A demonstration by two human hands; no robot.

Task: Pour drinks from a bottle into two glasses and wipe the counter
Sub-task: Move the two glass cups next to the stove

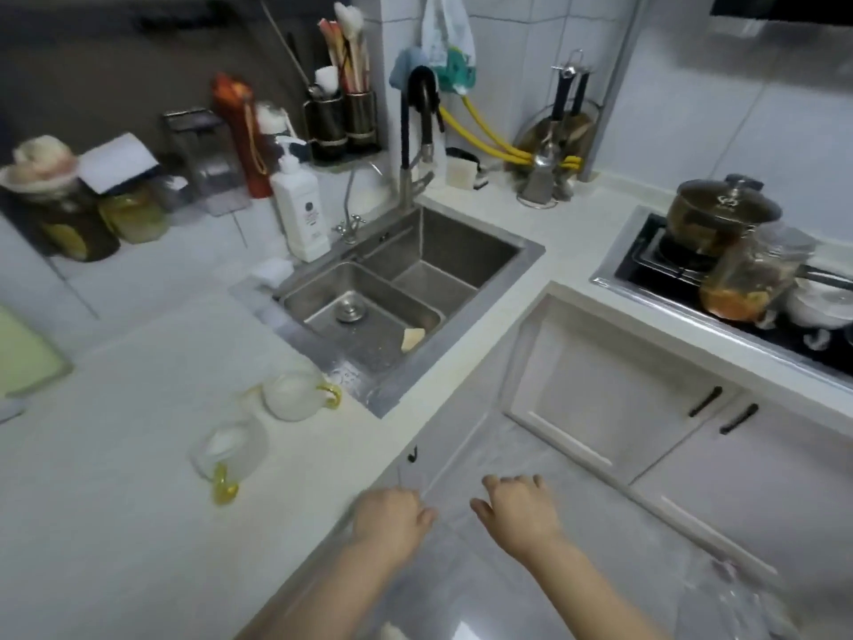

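Observation:
Two clear glasses with yellow handles stand on the white counter [115, 501], both holding a white drink. One glass [291, 395] is close to the sink's front corner, the other glass [228, 455] sits nearer me. My left hand [392, 517] hovers at the counter's front edge, fingers curled, holding nothing that I can make out. My right hand [517, 508] hangs over the floor beside it, fingers loosely apart and empty. No drink bottle shows near the glasses.
A steel double sink [397, 293] with a black faucet [417, 131] lies behind the glasses. A white pump bottle [300, 210], jars and a red flask line the back left. A pot [720, 214] and a jar stand on the stove at right. Cloths hang above the faucet.

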